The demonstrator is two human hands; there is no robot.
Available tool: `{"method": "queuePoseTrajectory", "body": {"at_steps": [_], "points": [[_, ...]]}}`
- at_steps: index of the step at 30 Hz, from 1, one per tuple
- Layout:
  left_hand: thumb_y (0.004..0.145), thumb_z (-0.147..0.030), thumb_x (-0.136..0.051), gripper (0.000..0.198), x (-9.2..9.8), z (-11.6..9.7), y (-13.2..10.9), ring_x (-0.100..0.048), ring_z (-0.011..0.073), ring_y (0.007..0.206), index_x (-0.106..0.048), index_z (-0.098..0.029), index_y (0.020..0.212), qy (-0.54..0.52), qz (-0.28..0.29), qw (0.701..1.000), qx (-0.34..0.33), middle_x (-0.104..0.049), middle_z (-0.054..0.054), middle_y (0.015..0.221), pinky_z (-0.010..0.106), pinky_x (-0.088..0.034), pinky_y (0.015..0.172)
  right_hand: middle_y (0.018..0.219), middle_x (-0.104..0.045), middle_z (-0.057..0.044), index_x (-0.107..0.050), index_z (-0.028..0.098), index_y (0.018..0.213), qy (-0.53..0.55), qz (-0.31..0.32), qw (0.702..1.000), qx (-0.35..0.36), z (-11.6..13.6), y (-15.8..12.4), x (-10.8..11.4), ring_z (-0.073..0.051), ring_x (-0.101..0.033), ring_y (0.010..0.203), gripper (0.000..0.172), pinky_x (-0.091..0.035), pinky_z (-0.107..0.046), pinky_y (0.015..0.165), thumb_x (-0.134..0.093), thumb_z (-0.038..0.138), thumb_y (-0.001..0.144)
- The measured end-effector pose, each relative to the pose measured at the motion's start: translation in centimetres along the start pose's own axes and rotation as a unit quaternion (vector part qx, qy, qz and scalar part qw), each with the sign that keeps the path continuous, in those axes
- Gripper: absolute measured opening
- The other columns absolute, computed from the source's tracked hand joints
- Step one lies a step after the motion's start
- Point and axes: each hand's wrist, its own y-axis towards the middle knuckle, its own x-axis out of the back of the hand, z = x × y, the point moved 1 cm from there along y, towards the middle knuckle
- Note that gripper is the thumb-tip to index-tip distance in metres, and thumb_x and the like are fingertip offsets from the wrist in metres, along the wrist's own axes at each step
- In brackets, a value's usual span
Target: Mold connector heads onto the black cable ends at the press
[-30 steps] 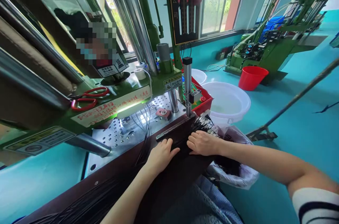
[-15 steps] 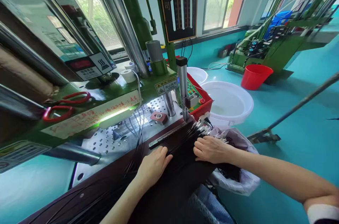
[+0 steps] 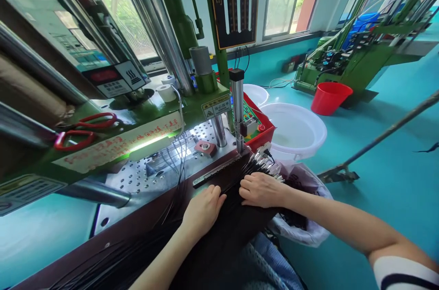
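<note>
A bundle of thin black cables [image 3: 137, 239] lies along the front of the machine's brown bench edge. Its silver and white connector ends [image 3: 263, 163] fan out at the right, above a lined bin. My right hand [image 3: 261, 190] is closed over the cables just below those ends, its fingertips hidden under the palm. Close to its left, my left hand [image 3: 203, 209] is closed with thumb and forefinger together on the black cables. Just beyond my left hand lies a narrow dark metal bar [image 3: 214, 174]. Black cloth under both hands blends with the cables.
The green press [image 3: 151, 134] stands at left, with red-handled scissors [image 3: 92, 125] on it. A perforated metal plate [image 3: 137, 180] and loose hanging wires are below. At right are a red control box [image 3: 265, 132], white tub [image 3: 297, 130], lined bin [image 3: 308, 230] and slanting pole [image 3: 384, 143].
My right hand has shifted left, closer to my left hand, and the connector ends have drawn into a tighter cluster. My left hand stays nearly in place.
</note>
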Motion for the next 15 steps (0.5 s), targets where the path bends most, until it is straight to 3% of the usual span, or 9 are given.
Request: {"method": "queuePoseTrajectory", "body": {"at_steps": [3, 6, 8, 10, 12, 15], "points": [[0.091, -0.044, -0.026, 0.039, 0.6, 0.6, -1.2, -0.055, 0.0214, 0.093, -0.053, -0.018, 0.102, -0.002, -0.025, 1.0, 0.013, -0.058, 0.007, 0.098, 0.032, -0.042, 0.075, 0.08, -0.056, -0.004, -0.055, 0.017, 0.082, 0.045, -0.001, 0.998, -0.047, -0.7, -0.9, 1.0, -0.018, -0.05, 0.074, 0.034, -0.04, -0.033, 0.069, -0.048, 0.05, 0.085], [0.079, -0.065, -0.036, 0.067, 0.9, 2.1, -4.2, -0.048, 0.0274, 0.11, -0.039, -0.022, 0.13, 0.0, -0.033, 0.999, 0.019, -0.053, 0.011, 0.121, 0.041, -0.039, 0.087, 0.097, -0.058, -0.01, -0.057, 0.015, 0.101, 0.068, -0.051, 0.989, -0.122, -0.9, -2.1, 1.5, -0.023, -0.051, 0.094, 0.036, -0.039, -0.039, 0.083, -0.045, 0.046, 0.088], [0.061, -0.078, -0.045, 0.095, 0.5, 3.1, -7.0, -0.04, 0.033, 0.12, -0.029, -0.025, 0.138, 0.009, -0.028, 0.999, 0.014, -0.043, 0.013, 0.134, 0.049, -0.033, 0.094, 0.12, -0.05, -0.016, -0.048, 0.013, 0.122, 0.08, -0.08, 0.984, -0.14, -0.1, -2.2, 1.4, -0.028, -0.041, 0.114, 0.052, -0.034, -0.043, 0.094, -0.046, 0.05, 0.086], [0.046, -0.08, -0.055, 0.111, -0.4, 4.0, -9.7, -0.031, 0.0377, 0.127, -0.025, -0.029, 0.14, 0.037, -0.041, 0.998, 0.007, -0.033, 0.014, 0.142, 0.055, -0.023, 0.099, 0.136, -0.036, -0.018, -0.036, 0.014, 0.134, 0.086, -0.079, 0.987, -0.108, 1.1, -1.5, 0.9, -0.031, -0.027, 0.127, 0.073, -0.028, -0.047, 0.101, -0.048, 0.06, 0.08], [0.047, -0.075, -0.06, 0.108, -1.4, 4.9, -11.6, -0.027, 0.0389, 0.129, -0.025, -0.031, 0.14, 0.076, -0.079, 0.994, 0.016, -0.027, 0.014, 0.145, 0.057, -0.019, 0.1, 0.14, -0.032, -0.015, -0.033, 0.02, 0.137, 0.078, -0.062, 0.993, -0.056, 2.1, -0.3, 0.1, -0.031, -0.025, 0.129, 0.074, -0.026, -0.048, 0.103, -0.047, 0.063, 0.079], [0.072, -0.056, -0.056, 0.075, -2.2, 6.1, -12.5, -0.035, 0.0335, 0.126, -0.03, -0.031, 0.138, 0.122, -0.137, 0.982, 0.043, -0.038, 0.013, 0.14, 0.052, -0.025, 0.099, 0.127, -0.049, -0.014, -0.043, 0.022, 0.131, 0.039, -0.057, 0.998, -0.004, 1.6, 1.6, -1.2, -0.027, -0.043, 0.117, 0.056, -0.034, -0.045, 0.098, -0.043, 0.054, 0.086]]}}
